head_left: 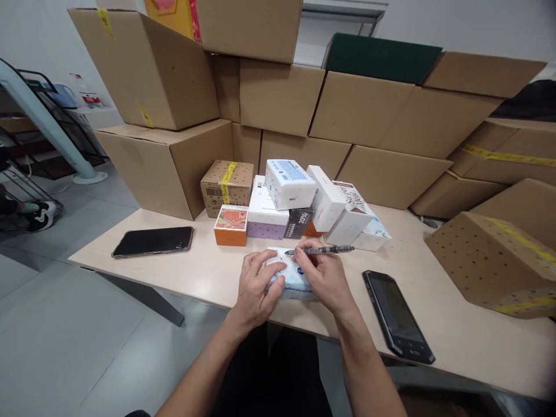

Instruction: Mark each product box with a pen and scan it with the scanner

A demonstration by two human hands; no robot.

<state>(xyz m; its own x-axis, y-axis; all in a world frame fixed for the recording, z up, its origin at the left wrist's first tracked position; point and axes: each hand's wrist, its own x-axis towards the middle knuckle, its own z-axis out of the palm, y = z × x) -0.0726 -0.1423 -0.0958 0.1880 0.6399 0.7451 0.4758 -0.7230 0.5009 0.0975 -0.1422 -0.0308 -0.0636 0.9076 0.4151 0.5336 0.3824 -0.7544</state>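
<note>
A white and light-blue tissue pack (pixel 292 285) lies near the front edge of the table, below the group of small boxes. My left hand (pixel 259 285) holds it at its left side, fingers curved over the top and thumb at the front. Pinched in my right hand (pixel 324 275) is a grey pen (pixel 332 249), its tip pointing left just over the pack's top and its other end sticking out to the right. The right hand's heel rests at the pack's right end, partly covering it. Whether the pen tip touches the pack I cannot tell.
Behind stand an orange box (pixel 230 230), a second tissue pack (pixel 290 184) on a white and purple box (pixel 267 226), and other cartons. A phone (pixel 153 241) lies left, a rugged handheld device (pixel 397 315) right. Large cardboard boxes (pixel 278 95) wall the back.
</note>
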